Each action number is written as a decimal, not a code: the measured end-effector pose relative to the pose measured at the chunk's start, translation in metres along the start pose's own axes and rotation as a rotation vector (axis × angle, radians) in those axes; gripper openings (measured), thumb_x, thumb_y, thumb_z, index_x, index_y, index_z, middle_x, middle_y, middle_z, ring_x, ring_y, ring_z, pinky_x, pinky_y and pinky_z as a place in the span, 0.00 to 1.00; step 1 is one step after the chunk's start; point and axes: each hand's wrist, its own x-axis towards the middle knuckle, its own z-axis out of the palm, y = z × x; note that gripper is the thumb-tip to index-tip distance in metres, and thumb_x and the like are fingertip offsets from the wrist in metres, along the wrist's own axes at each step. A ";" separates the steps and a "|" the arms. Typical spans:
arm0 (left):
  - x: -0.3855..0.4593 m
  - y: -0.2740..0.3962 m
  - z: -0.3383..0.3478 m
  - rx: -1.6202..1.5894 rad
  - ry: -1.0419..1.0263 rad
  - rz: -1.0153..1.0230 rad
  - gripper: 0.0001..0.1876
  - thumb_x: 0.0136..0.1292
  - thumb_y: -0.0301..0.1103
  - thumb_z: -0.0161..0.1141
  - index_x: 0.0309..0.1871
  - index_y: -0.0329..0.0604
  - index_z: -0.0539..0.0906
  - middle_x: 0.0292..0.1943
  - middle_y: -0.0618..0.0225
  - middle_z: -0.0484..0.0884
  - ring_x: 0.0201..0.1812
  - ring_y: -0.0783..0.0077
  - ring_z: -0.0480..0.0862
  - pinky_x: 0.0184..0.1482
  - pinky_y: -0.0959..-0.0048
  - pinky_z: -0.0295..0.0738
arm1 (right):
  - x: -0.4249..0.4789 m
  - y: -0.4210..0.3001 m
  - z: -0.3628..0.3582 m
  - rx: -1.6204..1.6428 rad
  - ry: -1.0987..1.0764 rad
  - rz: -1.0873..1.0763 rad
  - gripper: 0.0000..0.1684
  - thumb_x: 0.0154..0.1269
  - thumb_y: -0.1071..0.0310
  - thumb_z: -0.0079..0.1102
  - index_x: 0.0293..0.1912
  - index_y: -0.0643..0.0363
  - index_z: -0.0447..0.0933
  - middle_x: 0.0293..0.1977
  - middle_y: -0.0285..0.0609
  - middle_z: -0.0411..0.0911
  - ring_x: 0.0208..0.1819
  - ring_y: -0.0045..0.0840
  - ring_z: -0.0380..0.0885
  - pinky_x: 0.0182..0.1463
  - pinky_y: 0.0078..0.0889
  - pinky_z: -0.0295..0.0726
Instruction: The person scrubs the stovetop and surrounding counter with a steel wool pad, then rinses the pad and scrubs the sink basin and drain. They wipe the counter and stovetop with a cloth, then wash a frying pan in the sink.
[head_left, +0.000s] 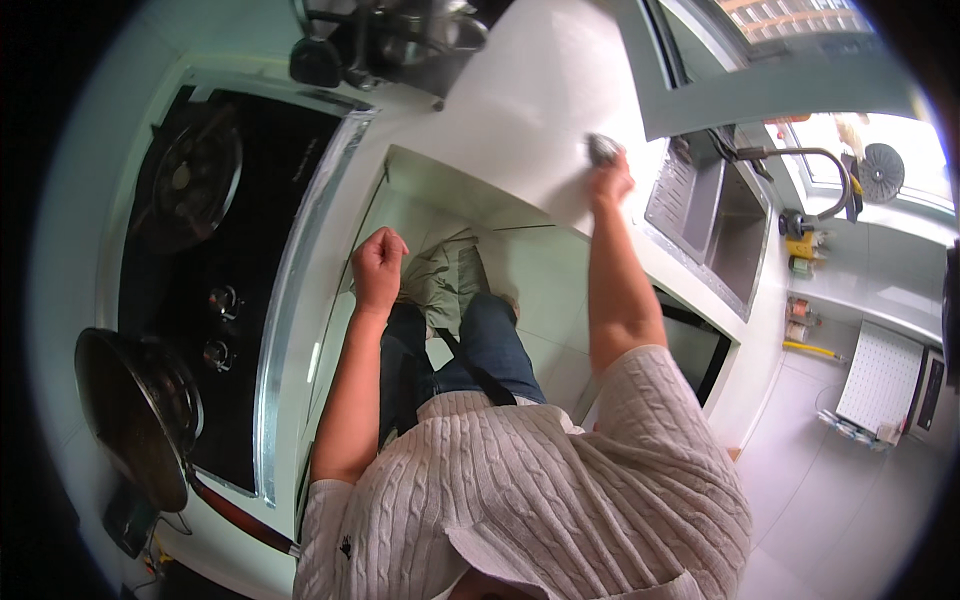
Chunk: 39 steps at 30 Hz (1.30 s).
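My right hand (612, 180) is out over the white countertop (525, 142), closed around a small grey, blurred cloth or scouring pad (602, 148) that rests against the surface. The sink (705, 210) lies just to the right of that hand. My left hand (379, 262) is curled into a loose fist in front of the counter edge, between the cooktop and my knees. Nothing shows in it, though its palm side is partly hidden.
A black glass cooktop (247, 277) is at left, with a wok (131, 420) whose handle points towards me. Hanging utensils (319, 64) and pots stand at the top. An open window sash (772, 90) juts over the counter near the curved faucet (832, 161).
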 end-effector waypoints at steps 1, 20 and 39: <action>0.000 0.001 0.004 0.022 -0.009 -0.019 0.20 0.78 0.39 0.51 0.27 0.39 0.73 0.22 0.71 0.72 0.26 0.77 0.69 0.32 0.74 0.66 | -0.025 -0.018 0.022 -0.204 -0.131 -0.146 0.20 0.77 0.59 0.52 0.52 0.65 0.83 0.33 0.41 0.85 0.30 0.30 0.80 0.47 0.29 0.81; -0.022 0.140 0.419 -1.023 -0.445 -0.849 0.13 0.76 0.37 0.55 0.34 0.43 0.75 0.22 0.79 0.62 0.20 0.84 0.61 0.19 0.83 0.55 | 0.174 -0.022 -0.361 -0.090 -0.245 -0.085 0.23 0.74 0.71 0.50 0.66 0.51 0.75 0.61 0.41 0.79 0.58 0.42 0.76 0.59 0.41 0.78; -0.025 0.212 0.696 -0.988 -0.721 -1.237 0.24 0.81 0.43 0.43 0.69 0.37 0.74 0.64 0.64 0.74 0.67 0.64 0.70 0.75 0.64 0.61 | 0.175 -0.008 -0.511 0.903 0.148 0.591 0.23 0.69 0.57 0.69 0.56 0.60 0.76 0.48 0.44 0.82 0.47 0.34 0.81 0.49 0.45 0.84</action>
